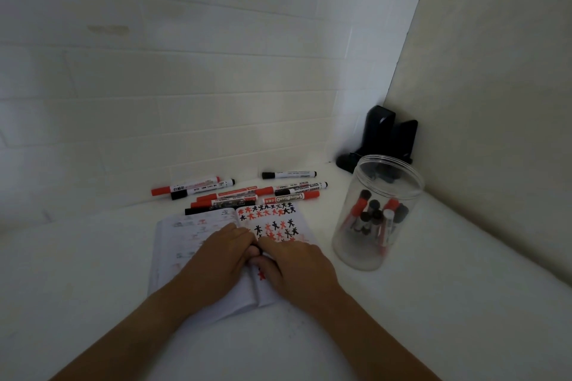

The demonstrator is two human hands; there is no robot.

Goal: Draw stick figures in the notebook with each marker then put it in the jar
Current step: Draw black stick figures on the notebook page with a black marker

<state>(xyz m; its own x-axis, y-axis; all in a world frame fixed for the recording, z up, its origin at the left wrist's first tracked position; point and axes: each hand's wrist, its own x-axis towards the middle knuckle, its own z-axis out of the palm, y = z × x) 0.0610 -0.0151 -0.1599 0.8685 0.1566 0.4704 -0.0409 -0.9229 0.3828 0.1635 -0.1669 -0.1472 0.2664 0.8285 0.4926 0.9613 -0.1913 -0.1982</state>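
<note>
1. Your left hand (223, 252) and right hand (291, 260) meet over the notebook (235, 257), fingers curled on a small dark thing, likely a marker or its cap.
2. The jar (376, 213) stands upright to the right, nearer your right hand.
3. Spare markers (244, 192) lie crosswise beyond the notebook.

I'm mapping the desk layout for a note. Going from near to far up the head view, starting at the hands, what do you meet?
Hands, left and right, on the notebook → page of stick figures → loose markers → tiled wall.
</note>
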